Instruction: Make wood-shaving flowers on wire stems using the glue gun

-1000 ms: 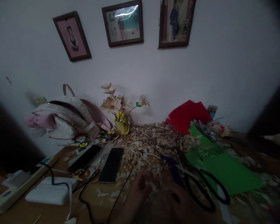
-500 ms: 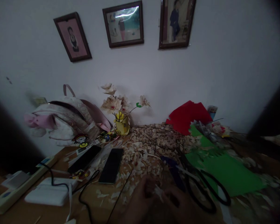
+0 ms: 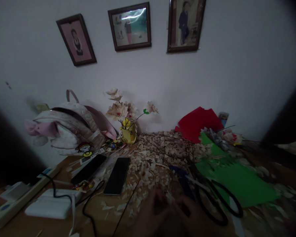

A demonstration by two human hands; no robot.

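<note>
At the front of the table, my left hand [image 3: 151, 209] and my right hand [image 3: 187, 209] are close together, fingers pinched. Between their fingertips is a small pale, thin piece [image 3: 170, 198], which looks like a scrap of paper or petal; the dim light blurs its shape. Both hands seem to grip it. Just beyond them spreads a heap of cream-coloured shavings [image 3: 153, 161]. A blue-handled tool [image 3: 185, 184], perhaps a glue gun, lies right of my fingers, and beside it are black-handled scissors [image 3: 223, 214].
Green sheets [image 3: 244, 184] and red paper [image 3: 199, 123] lie to the right. Handmade flowers [image 3: 118, 110] stand in a yellow pot [image 3: 128, 134] by the wall. Leftward are a phone [image 3: 117, 176], a second dark phone [image 3: 88, 169], a white power bank [image 3: 49, 204], a power strip [image 3: 22, 200] and a backpack [image 3: 71, 125].
My hands have shifted slightly, the right hand's fingers moving a little up and to the right around the pale piece. The rest of the table stays as it was.
</note>
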